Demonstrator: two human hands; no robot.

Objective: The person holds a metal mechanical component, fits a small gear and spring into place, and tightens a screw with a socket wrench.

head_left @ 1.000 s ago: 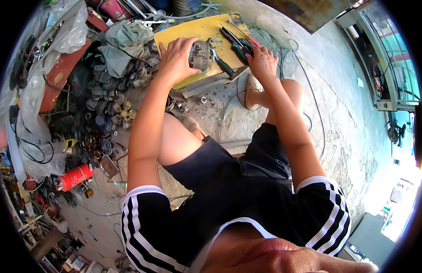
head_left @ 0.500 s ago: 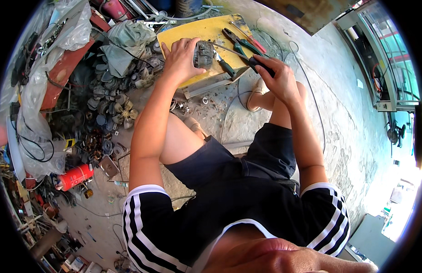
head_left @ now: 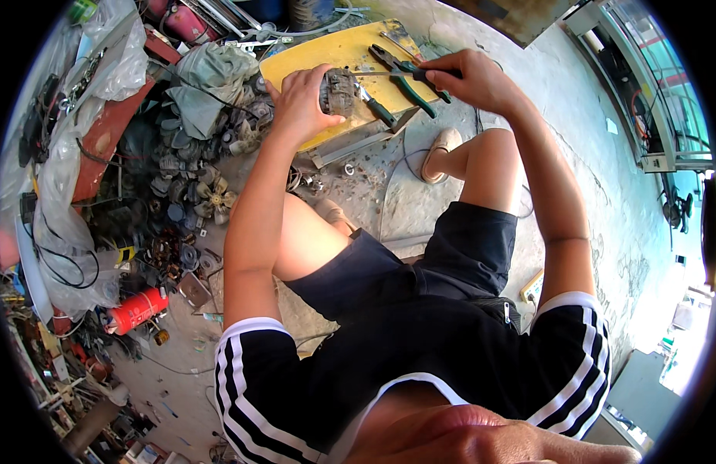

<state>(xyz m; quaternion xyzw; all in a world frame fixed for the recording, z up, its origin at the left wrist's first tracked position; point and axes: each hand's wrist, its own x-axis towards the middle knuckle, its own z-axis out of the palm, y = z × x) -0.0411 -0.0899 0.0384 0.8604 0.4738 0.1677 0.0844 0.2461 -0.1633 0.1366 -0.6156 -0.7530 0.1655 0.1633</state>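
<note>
My left hand is wrapped round the left side of a small, grimy motor, keeping it on a yellow board in front of me. In my right hand is a screwdriver with a dark handle. Its thin shaft lies nearly level and points left at the motor; whether the tip touches is too fine to tell. Dark-green-handled pliers lie just behind and under the shaft. A green-handled tool rests right of the motor, and a long thin tool lies at the board's far edge.
Heaped motor parts, including a fan wheel, cover the floor to the left. A red cylinder lies nearer me there. A metal frame stands at the right, and a metal ring lies on the floor before the board.
My right hand has moved up and to the right with the screwdriver, whose shaft has swung from slanting to nearly level. My right knee has shifted outward. The left hand still holds the motor.
</note>
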